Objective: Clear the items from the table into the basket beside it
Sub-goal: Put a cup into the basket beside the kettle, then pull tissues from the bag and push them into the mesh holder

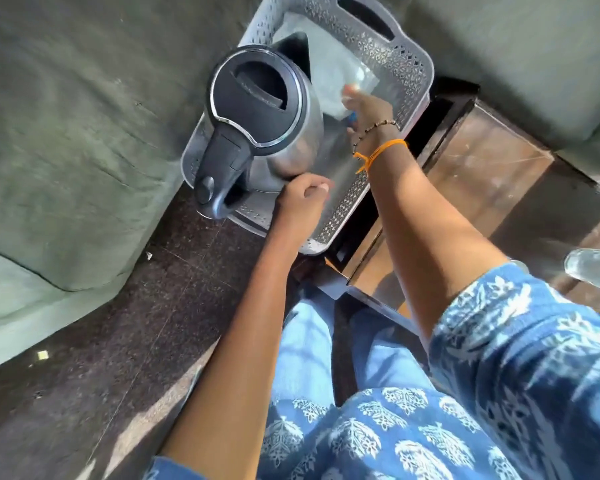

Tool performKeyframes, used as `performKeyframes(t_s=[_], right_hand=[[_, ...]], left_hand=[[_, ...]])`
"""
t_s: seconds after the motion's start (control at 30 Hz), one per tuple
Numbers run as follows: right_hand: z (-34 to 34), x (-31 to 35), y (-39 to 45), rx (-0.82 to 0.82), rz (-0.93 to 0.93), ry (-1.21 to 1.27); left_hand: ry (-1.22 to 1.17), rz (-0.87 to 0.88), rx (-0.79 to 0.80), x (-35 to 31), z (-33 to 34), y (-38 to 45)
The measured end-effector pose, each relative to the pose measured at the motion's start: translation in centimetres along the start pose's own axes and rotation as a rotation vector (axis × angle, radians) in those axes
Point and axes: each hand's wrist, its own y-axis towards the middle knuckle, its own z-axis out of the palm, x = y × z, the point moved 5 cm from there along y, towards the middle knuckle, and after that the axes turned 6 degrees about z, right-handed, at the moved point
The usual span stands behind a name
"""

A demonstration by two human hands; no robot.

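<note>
A grey perforated basket (409,67) stands on the floor between a sofa and the wooden table (482,168). A steel electric kettle (302,140) with a black lid and handle sits in the basket's near left corner. My left hand (302,202) is curled shut against the kettle's lower edge, apparently gripping its base. My right hand (368,109) reaches into the basket, with its thumb on a clear plastic packet (329,64) that lies inside. Something small and blue (352,117) shows under the palm. The fingers are hidden.
A green sofa (66,133) runs along the left, and another cushion (534,57) fills the top right. A clear glass object (594,273) lies on the table at the right edge. The floor (136,323) is dark speckled stone.
</note>
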Motion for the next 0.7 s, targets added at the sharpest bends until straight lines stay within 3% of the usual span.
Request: performKeyframes(t_s=[0.13,0.23,0.37,0.47,0.57,0.7], right_hand=[[-1.2,0.3,-2.4,-0.069,-0.081,0.072],[-3.6,1.0,-4.9,-0.161,-0.199,0.085],[-9.4,1.5,-8.8,-0.336,-0.39,-0.011],[-14.6,1.4,-11.6,-0.37,-0.474,0.042],[-19.5,0.8,-13.4,-0.289,-0.477,0.025],[-27.0,-1.6,-14.7,-0.152,-0.373,0.325]], left_hand=[[0.023,0.038,-0.017,-0.9,0.4,-0.1],[0.045,0.201,-0.091,-3.4,1.2,-0.8],[0.413,0.547,-0.222,-7.5,3.5,-3.3],[0.726,0.716,-0.306,-9.4,6.2,-4.8],[0.886,0.756,-0.205,-9.6,10.0,-5.8],[0.664,0.6,0.064,-8.7,16.8,-8.9]])
